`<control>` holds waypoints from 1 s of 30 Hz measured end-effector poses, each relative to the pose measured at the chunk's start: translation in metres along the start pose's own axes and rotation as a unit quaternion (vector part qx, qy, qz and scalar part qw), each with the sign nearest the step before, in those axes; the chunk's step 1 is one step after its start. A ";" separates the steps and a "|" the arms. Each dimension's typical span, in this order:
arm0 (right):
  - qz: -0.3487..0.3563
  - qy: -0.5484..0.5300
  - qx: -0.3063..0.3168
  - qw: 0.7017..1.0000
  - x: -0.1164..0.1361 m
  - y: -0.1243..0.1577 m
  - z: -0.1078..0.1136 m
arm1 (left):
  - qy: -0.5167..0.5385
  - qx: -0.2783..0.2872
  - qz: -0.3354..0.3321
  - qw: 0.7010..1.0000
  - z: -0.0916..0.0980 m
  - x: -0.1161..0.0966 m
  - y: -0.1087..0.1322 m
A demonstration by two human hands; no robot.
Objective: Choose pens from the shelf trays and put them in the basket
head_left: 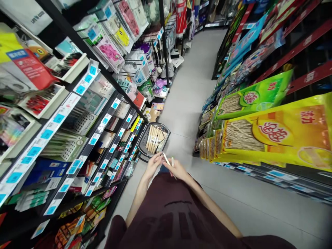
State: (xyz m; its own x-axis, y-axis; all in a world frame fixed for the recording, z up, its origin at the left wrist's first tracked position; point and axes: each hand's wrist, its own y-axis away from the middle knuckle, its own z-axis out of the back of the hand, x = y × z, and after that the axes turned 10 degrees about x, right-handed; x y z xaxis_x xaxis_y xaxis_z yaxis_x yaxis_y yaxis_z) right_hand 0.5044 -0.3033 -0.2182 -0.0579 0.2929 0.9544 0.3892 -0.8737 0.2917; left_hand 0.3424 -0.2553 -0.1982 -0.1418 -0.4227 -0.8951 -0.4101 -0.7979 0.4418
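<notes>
Both of my hands are low in the middle of the head view, in front of my dark shirt. My right hand (178, 170) is closed around slim white sticks that look like pens. One white pen (166, 159) slants up toward the left, and a second pen (172, 161) with a greenish end stands beside it. My left hand (153, 167) has its fingertips pinched at the first pen's upper part. Just beyond my hands, a dark shopping basket (167, 133) on the floor holds a row of beige, stick-like items (155, 136) whose kind is unclear.
To the left rise shelves (58, 119) of stationery with blue price tags. Hanging packs (111, 50) line the rack farther along. Yellow snack bags (282, 129) and a green snack bag (255, 97) jut out on the right. The grey floor (190, 93) runs between the shelves.
</notes>
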 end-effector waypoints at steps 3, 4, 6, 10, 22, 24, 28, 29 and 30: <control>0.015 -0.019 0.036 0.999 -0.003 0.009 -0.006 | 0.120 -0.006 0.021 0.993 -0.027 0.003 0.007; 0.014 -0.028 0.044 0.999 -0.005 0.012 -0.006 | 0.143 -0.012 0.015 0.990 -0.030 0.003 0.010; 0.007 -0.054 0.053 0.997 -0.009 0.018 -0.006 | 0.176 -0.031 -0.007 0.984 -0.032 0.004 0.015; -0.003 -0.092 0.053 0.994 -0.017 0.029 -0.002 | 0.199 -0.112 -0.040 0.973 -0.024 0.005 0.025; 0.015 -0.091 0.083 0.992 -0.021 0.046 -0.004 | 0.165 -0.101 -0.052 0.980 -0.014 -0.002 0.037; 0.012 -0.088 0.068 0.994 -0.021 0.046 -0.002 | 0.169 -0.097 -0.052 0.979 -0.015 -0.002 0.035; 0.008 -0.083 0.067 0.994 -0.019 0.044 0.001 | 0.185 -0.107 -0.053 0.975 -0.016 -0.002 0.033; 0.007 -0.080 0.072 0.994 -0.020 0.044 0.001 | 0.187 -0.110 -0.054 0.975 -0.017 -0.002 0.034; 0.005 -0.077 0.076 0.994 -0.021 0.044 0.000 | 0.189 -0.112 -0.056 0.974 -0.018 -0.001 0.037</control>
State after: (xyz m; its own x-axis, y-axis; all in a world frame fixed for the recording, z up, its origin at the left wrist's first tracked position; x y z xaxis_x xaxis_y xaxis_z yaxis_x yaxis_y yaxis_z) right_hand 0.5223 -0.3477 -0.2254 0.0835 0.3504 0.9329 0.5245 -0.8114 0.2578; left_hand 0.3440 -0.2917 -0.1799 0.2507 -0.4220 -0.8712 -0.1905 -0.9039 0.3830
